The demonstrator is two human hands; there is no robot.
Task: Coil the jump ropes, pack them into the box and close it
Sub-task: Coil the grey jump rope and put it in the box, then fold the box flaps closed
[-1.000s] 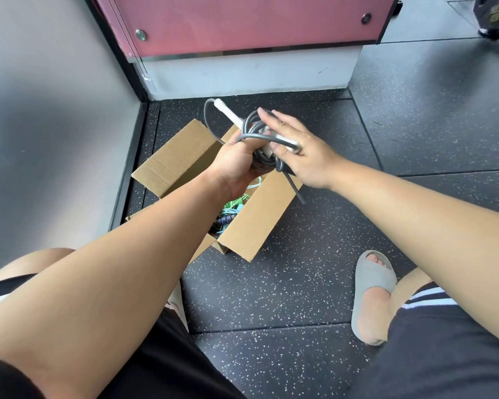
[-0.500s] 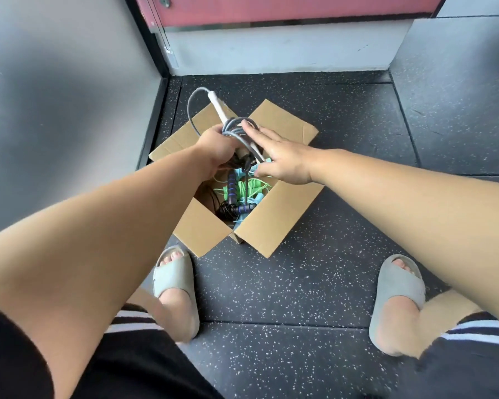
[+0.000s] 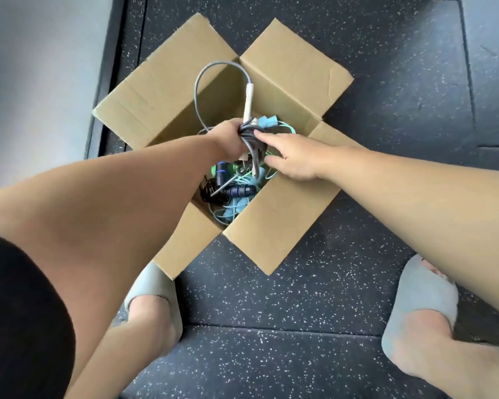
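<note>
L hand [image 3: 226, 138] lowered rope [image 3: 250, 133] into box [image 3: 170, 90]

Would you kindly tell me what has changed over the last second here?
The left hand and right hand lowered the grey jump rope down to the open box. The left still grips the coil, the right still touches it; the box and other ropes inside stayed put.

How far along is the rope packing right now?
Done: several coloured ropes lie in the open box. In hand: the left hand grips the coiled grey rope above it, right hand touching the bundle. Left: lower it in, fold the flaps shut.
</note>
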